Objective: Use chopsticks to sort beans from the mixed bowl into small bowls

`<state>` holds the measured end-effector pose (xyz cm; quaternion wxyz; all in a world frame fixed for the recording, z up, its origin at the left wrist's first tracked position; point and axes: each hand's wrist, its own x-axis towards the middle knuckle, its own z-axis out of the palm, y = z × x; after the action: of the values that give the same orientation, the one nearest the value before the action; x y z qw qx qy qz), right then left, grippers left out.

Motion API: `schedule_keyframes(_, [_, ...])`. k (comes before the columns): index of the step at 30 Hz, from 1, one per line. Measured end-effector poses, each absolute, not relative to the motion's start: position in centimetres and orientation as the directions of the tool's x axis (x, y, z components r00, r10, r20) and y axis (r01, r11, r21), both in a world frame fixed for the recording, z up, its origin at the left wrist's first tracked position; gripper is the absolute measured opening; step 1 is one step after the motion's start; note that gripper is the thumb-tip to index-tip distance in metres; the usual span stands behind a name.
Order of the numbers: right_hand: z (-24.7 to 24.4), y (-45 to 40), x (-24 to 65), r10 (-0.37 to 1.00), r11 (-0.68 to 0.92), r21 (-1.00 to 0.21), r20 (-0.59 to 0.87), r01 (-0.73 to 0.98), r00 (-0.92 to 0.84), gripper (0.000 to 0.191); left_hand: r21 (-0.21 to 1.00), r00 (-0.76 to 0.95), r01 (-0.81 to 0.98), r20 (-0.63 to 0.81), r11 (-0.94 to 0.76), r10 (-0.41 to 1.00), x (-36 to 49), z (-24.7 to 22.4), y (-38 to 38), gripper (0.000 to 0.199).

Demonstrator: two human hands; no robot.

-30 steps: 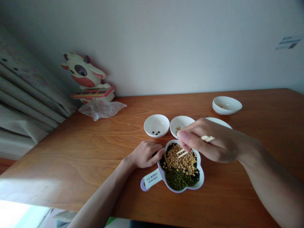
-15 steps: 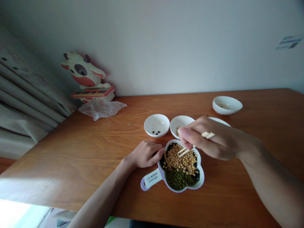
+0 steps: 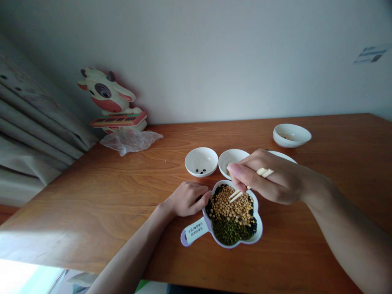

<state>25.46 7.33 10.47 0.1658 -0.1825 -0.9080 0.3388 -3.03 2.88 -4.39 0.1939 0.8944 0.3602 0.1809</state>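
My right hand (image 3: 263, 175) is closed round a pair of pale chopsticks (image 3: 235, 196), their tips among yellow soybeans (image 3: 229, 208). Those beans share a white, lilac-edged handled bowl (image 3: 259, 228) with green mung beans (image 3: 232, 232) and black beans (image 3: 252, 225). At its left rim, the thumb and fingers of my left hand (image 3: 190, 199) pinch the edge. Behind stands a white bowl (image 3: 192, 157) with several black beans at its bottom. Beside that, a second white bowl (image 3: 231, 154) holds a few yellowish beans, partly hidden by my right hand. Whether the tips grip a bean, I cannot tell.
Another white bowl (image 3: 283, 155) is mostly covered by my right hand. Farther back at the right sits a bowl (image 3: 292, 136) with some small bits inside. A cow-shaped toy keyboard (image 3: 113, 102) and a crumpled clear plastic bag (image 3: 130, 141) lie at the back left.
Hardly anything differs. The whole view has shifted slightly, while the chopstick tips stay among the soybeans and my left hand stays at the rim.
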Motion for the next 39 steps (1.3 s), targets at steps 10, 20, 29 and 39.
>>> schedule_keyframes(10, [11.2,7.8,27.5,0.500,0.678,-0.715,0.283,0.167,-0.819,0.061,0.465,0.676,0.585,0.173,-0.665,0.716,-2.9,-4.5,3.0,0.044])
schedule_keyframes(20, [12.6,9.0,30.7,0.673,0.710,-0.613,0.446,0.346,-0.591,0.064,0.457,0.672,0.587,0.185,-0.669,0.717,-2.9,-4.4,2.9,0.046])
schedule_keyframes(29, [12.2,8.4,29.4,0.599,0.693,-0.681,0.363,0.235,-0.714,0.062,0.465,0.669,0.588,0.180,-0.662,0.721,-2.9,-4.3,2.9,0.045])
schedule_keyframes(39, [10.6,7.2,26.4,0.491,0.687,-0.683,0.184,0.248,-0.852,0.061,0.456,0.672,0.584,0.194,-0.672,0.715,-2.8,-4.4,2.9,0.047])
